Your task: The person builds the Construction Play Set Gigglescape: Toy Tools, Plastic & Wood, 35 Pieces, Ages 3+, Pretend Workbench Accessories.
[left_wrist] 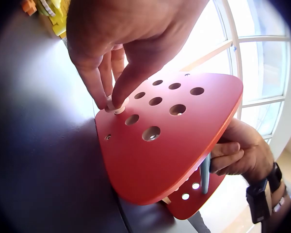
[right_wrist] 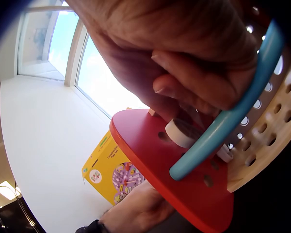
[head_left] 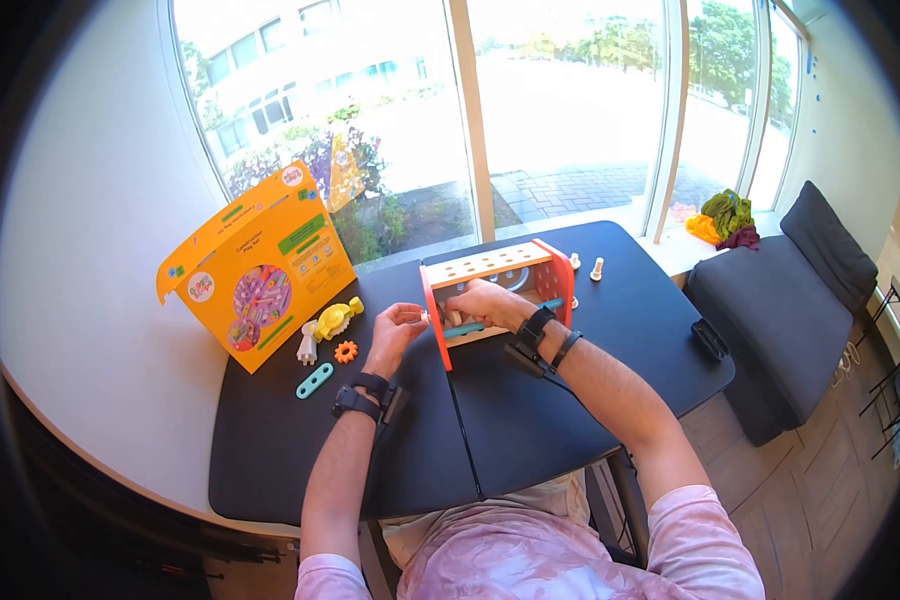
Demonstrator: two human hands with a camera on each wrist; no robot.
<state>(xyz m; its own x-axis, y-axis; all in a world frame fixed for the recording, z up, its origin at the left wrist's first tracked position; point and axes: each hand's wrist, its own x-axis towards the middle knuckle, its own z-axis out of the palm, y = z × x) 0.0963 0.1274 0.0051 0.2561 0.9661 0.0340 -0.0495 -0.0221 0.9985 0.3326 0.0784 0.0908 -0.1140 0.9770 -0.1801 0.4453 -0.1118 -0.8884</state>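
A wooden toolbox with red perforated end panels [head_left: 436, 318] [left_wrist: 155, 126] [right_wrist: 179, 177] stands on the black table. My left hand [head_left: 397, 335] [left_wrist: 131, 43] is outside the left panel, thumb and fingers pinching a pale peg [left_wrist: 117, 106] at one of its holes. Inside the box, my right hand [head_left: 495, 303] [left_wrist: 240, 153] [right_wrist: 184, 58] has curled fingers at a cream round piece [right_wrist: 180, 133] by the same panel's inner face; the fingertips on it are partly hidden. A blue bar [head_left: 470, 328] [left_wrist: 205, 174] [right_wrist: 228, 121] runs across the box beside this hand.
Left of the toolbox lie a turquoise strip [head_left: 315, 381], an orange gear [head_left: 346, 351], a white piece [head_left: 308, 343] and yellow pieces [head_left: 336, 318]. An orange carton [head_left: 260, 270] stands behind them. Pale pegs [head_left: 597, 269] stand right of the box; a dark case [head_left: 709, 340] is at the table's right edge.
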